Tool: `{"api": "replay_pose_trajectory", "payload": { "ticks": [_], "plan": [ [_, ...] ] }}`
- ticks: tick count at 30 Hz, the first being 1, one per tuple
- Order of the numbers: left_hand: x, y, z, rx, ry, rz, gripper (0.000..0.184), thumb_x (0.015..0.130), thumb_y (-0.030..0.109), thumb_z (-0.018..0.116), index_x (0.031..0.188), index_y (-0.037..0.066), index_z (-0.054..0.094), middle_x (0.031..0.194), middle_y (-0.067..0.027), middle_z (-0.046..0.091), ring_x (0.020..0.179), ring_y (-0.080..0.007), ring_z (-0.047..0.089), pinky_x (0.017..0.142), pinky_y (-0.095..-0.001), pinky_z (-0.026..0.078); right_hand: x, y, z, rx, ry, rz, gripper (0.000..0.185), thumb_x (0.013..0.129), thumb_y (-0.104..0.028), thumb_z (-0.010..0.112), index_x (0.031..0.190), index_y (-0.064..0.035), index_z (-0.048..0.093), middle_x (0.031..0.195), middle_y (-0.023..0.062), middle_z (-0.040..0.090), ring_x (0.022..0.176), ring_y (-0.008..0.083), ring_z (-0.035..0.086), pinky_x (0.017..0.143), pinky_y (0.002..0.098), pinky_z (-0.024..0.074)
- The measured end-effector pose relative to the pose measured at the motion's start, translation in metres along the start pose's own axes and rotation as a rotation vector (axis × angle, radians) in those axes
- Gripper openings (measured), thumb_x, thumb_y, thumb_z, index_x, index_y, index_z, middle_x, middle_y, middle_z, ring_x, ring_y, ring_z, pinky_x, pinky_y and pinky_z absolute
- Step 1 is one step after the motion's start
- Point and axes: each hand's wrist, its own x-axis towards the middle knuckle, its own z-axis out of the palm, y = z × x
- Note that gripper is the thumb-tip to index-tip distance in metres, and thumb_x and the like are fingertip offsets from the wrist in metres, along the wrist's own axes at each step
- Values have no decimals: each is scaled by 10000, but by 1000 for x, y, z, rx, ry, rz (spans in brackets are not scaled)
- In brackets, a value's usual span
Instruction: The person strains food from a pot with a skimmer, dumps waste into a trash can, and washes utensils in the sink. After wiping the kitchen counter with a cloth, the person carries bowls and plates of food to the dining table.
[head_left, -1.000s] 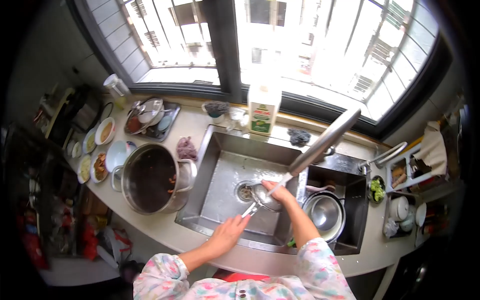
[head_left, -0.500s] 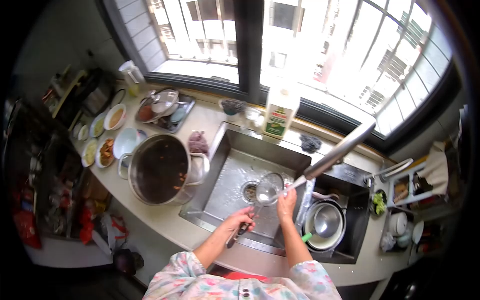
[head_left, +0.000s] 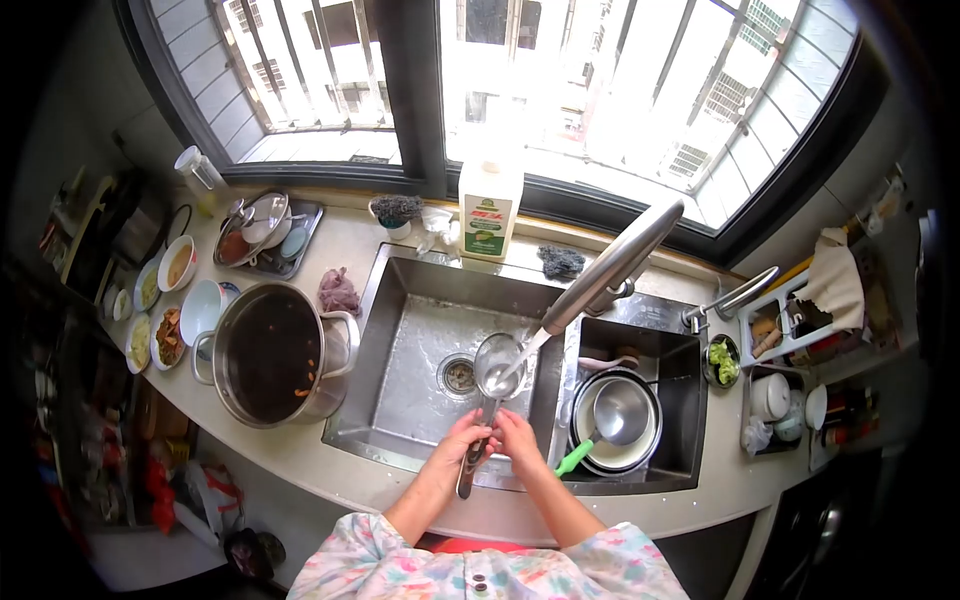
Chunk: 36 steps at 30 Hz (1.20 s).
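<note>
A round-headed mesh skimmer (head_left: 499, 358) is under the running faucet (head_left: 610, 268), and the stream strikes its head. My left hand (head_left: 460, 446) is closed round its dark handle, whose end points toward me. Beside it, my right hand (head_left: 516, 440) has its fingers closed on the upper handle, just below the head; the two hands touch or nearly touch. Both are over the near side of the steel sink (head_left: 405, 335), with the drain (head_left: 457, 375) just left of the skimmer's head.
At left stands a large pot (head_left: 268, 350) of dark liquid, with several small bowls beyond it. The smaller basin at right holds nested bowls and a green-handled ladle (head_left: 617, 415). A white jug (head_left: 490, 210) stands by the window, and a dark scouring pad (head_left: 561, 262) lies behind the sink.
My right hand has moved from the skimmer's head down to its handle, beside my left hand. The skimmer now points more directly away from me. The head view has shifted.
</note>
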Motion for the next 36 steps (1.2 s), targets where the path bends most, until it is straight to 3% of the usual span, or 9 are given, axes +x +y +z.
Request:
{"api": "replay_pose_trajectory", "payload": {
  "ticks": [6,12,13,14,18,23,26,28,36],
  "plan": [
    [1,-10,-4,305,96,230,541,789,29,550,1270,14,302,888,-86,574,632,-148,575,494,-252,482,-43,-11,15,125,-177,175,345,848,-341,525,1096,-105,481,749,-19,552,605,89,552,499,262,461],
    [-1,-26,-4,543,200,419,436,834,82,526,1232,-9,372,876,-61,578,712,-92,541,556,-213,440,-53,-16,6,113,-307,141,545,813,-238,607,1263,-79,344,954,10,564,734,91,566,550,274,470],
    [-2,-25,-3,571,192,428,441,838,83,527,1237,-7,360,863,-58,578,693,-89,544,538,-209,440,-47,-9,-1,196,-368,119,723,802,-151,604,1356,-38,154,975,92,553,783,168,586,587,348,509],
    [-3,-24,-2,602,178,431,447,843,84,528,1242,-5,348,850,-56,578,673,-86,548,519,-204,439,-46,-8,1,206,-372,111,721,798,-126,597,1356,-34,150,978,94,553,786,169,586,597,347,510],
    [-2,-23,8,425,193,380,482,839,87,533,1252,-30,314,804,-59,580,663,-112,564,531,-227,465,-43,-2,-3,279,-204,47,669,756,-2,549,1328,16,202,937,104,561,769,161,587,640,292,505],
    [23,-25,6,474,144,315,576,793,100,555,1274,-47,272,774,-61,553,644,-121,536,550,-251,459,-55,-10,-1,-41,23,-196,595,724,20,545,1263,68,299,948,103,567,756,148,580,669,272,490],
    [0,-11,53,391,192,217,470,759,98,580,1165,-51,396,755,-51,548,642,-113,525,575,-241,445,-63,-16,-8,-425,192,-454,551,702,6,520,1229,63,368,957,136,551,834,224,563,749,312,458],
    [50,-12,25,475,159,354,79,724,38,559,771,16,499,697,-52,535,560,-126,522,485,-263,451,-65,-18,-21,-930,405,-785,529,684,-2,508,1200,59,412,968,163,534,885,276,542,794,332,434],
    [91,21,66,137,94,207,40,687,-45,504,709,-16,519,594,-89,553,485,-177,540,468,-254,452,-105,-35,-39,-817,403,-732,405,731,-105,582,1117,-3,511,942,163,533,875,297,526,784,338,413]
  ]
}}
